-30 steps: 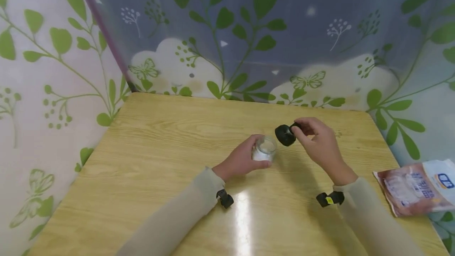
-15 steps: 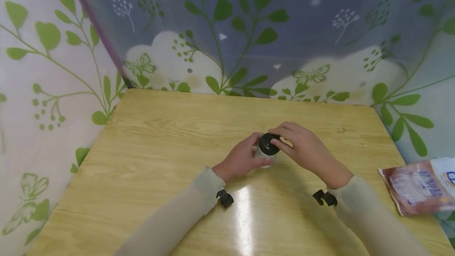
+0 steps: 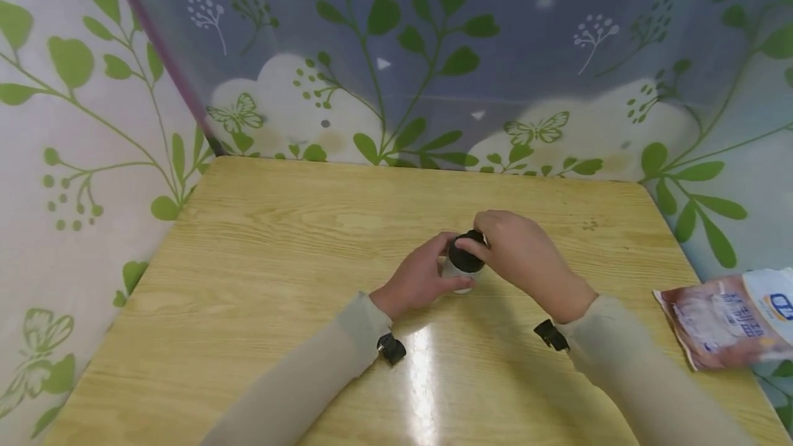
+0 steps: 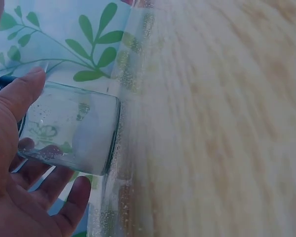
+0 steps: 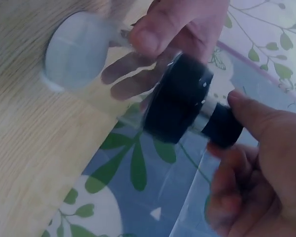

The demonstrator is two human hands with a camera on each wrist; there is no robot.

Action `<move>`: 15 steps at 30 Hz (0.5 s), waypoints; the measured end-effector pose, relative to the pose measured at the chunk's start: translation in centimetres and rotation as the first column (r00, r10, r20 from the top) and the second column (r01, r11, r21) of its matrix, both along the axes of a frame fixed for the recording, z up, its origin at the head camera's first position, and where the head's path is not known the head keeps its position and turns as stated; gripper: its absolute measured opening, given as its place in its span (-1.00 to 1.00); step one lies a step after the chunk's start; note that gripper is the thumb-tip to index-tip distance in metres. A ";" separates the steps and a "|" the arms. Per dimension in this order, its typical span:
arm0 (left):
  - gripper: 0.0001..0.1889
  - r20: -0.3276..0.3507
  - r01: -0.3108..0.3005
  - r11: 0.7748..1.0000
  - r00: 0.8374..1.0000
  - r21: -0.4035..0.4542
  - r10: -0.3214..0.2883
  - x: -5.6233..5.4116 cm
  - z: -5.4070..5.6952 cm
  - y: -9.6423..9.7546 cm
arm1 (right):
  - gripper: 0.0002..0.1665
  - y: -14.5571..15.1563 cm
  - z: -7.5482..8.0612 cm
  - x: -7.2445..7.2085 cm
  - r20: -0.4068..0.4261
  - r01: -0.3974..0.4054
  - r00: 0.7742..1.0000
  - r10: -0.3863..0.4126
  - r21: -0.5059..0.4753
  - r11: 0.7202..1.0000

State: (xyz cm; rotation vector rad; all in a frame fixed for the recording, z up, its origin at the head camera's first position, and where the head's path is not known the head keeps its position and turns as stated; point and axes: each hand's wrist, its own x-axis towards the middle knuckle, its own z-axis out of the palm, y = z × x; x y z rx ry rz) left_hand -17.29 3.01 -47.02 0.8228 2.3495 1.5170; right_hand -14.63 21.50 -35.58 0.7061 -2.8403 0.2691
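My left hand [image 3: 421, 281] grips a small clear glass jar [image 4: 64, 128] round its side. White contents [image 5: 79, 52] lie toward the jar's base. On the jar's mouth sits a black lid [image 5: 177, 98] with a knob [image 5: 222, 126] on a pale stem. My right hand [image 3: 526, 260] holds that knob between thumb and fingers, as the right wrist view shows. In the head view my right fingers cover part of the lid. Whether the base touches the table cannot be told.
A brown and white printed plastic packet [image 3: 725, 322] lies at the right edge of the wooden table [image 3: 297, 239]. Behind and beside the table stand walls [image 3: 347, 109] covered with a leaf and butterfly pattern.
A second ago the jar was uncovered and my right hand held the lid to its right. The lid came left onto the mouth, and my right wrist has since turned. My left hand stays about the jar.
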 end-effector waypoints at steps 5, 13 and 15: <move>-0.29 -0.012 -0.022 1.000 1.000 0.002 0.022 0.3 -0.4 0.6 | -0.60 -1.2 -0.7 -0.9 -0.054 0.071 0.996 -0.065 0.117 0.991; -0.29 -0.030 -0.048 0.994 0.999 -0.102 0.045 1.0 -1.1 1.9 | -0.60 -2.7 -1.4 -2.1 0.142 0.296 0.923 -0.357 0.328 0.897; -0.27 -0.025 -0.072 0.990 0.997 -0.123 0.069 0.8 -1.2 1.9 | -0.50 -2.3 -2.1 -2.3 0.159 0.325 0.916 -0.369 0.247 0.913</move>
